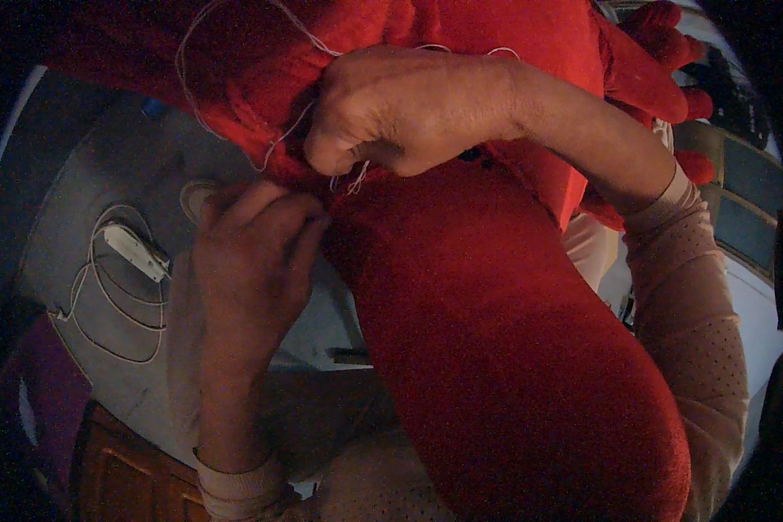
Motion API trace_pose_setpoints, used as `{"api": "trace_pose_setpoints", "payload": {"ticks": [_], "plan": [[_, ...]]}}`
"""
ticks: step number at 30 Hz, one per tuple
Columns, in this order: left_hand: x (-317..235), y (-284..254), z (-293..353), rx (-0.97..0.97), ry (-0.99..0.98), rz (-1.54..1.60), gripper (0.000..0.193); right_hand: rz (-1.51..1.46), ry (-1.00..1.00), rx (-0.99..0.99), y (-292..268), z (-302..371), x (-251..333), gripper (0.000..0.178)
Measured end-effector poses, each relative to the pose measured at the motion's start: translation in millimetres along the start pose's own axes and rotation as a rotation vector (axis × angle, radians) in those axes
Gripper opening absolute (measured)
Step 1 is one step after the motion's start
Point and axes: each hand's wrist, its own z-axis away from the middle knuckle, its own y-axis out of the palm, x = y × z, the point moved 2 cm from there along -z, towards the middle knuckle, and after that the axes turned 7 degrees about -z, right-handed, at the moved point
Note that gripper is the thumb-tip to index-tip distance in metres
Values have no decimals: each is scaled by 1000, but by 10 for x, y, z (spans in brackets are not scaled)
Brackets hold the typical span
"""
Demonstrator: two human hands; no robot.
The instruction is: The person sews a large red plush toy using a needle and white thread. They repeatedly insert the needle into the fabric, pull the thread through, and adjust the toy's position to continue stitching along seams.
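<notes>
A large red stuffed piece of soft fabric (513, 322), perhaps a plush toy, stretches from the top of the view down to the lower right. My right hand (400, 113) is closed over its seam, gripping white thread (357, 181) whose looped ends poke out below the fist. More of this thread curves loosely across the red fabric at upper left. Just below and to the left, my left hand (261, 244) has its fingers pinched together at the fabric's edge. Its fingertips are dark and partly hidden. No needle can be made out.
On the grey floor at left lies a white power strip (135, 252) with its cable looped around it. A brown wooden panel (139, 461) shows at lower left beside purple cloth (48, 391). Red stuffed finger-like parts (661, 96) stick out at upper right.
</notes>
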Motion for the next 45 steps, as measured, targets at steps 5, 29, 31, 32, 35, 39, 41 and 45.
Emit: {"api": "trace_pose_setpoints", "payload": {"ticks": [5,29,31,32,35,39,41,45], "plan": [[34,45,23,20,-3,-78,11,25,10,-31,14,9,6,12],[-97,-11,5,-17,-305,231,28,-127,94,-166,70,63,-22,16],[-3,41,54,-62,-259,217,27,-91,90,-128,43,49,-17,16],[17,53,61,-72,-246,230,26,-103,87,-142,44,47,-15,16],[25,81,55,-66,-240,245,23,-121,72,-162,60,56,-19,17],[39,92,44,-23,-284,229,19,-126,55,-115,42,34,-35,17],[97,149,77,-26,-267,204,17,-127,60,-104,36,22,-38,16],[62,68,4,-17,-223,225,15,-110,91,-106,36,54,-47,16]]}}
